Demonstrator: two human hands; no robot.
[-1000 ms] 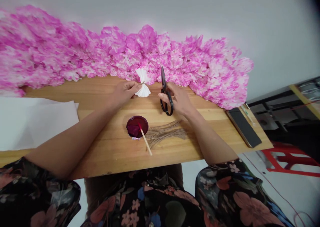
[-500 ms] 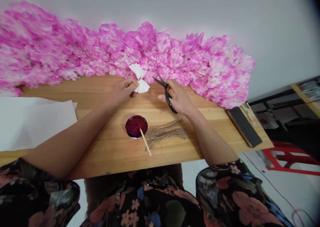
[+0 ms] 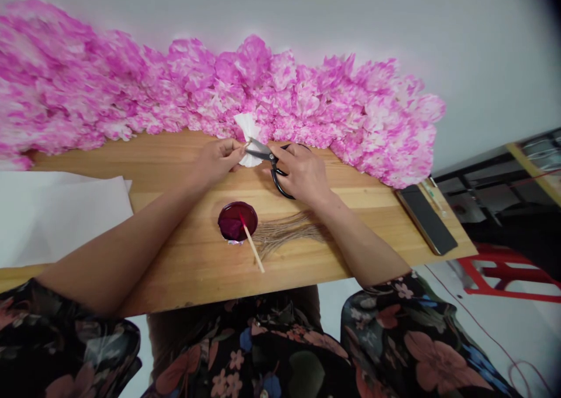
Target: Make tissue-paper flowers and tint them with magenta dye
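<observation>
My left hand [image 3: 215,161] pinches a small white pleated paper bundle [image 3: 248,129], tied at its middle, above the far part of the wooden table [image 3: 184,258]. Black scissors [image 3: 268,159] are gripped in my right hand [image 3: 298,173], their blades pointing left and meeting the bundle at its tied middle. Both hands are closed and nearly touch each other. Just behind them runs a long heap of pink and white paper flowers [image 3: 197,88].
A small cup of dark red dye [image 3: 237,221] with a stick [image 3: 252,247] stands near me, beside a bunch of brown twine pieces [image 3: 289,231]. White paper sheets [image 3: 61,217] lie at left. A phone [image 3: 425,220] lies at the table's right end; a red stool [image 3: 504,275] beyond.
My right hand swung the scissors from pointing away to pointing left and brought the blades onto the bundle's middle. My left hand lifted and tilted the bundle slightly.
</observation>
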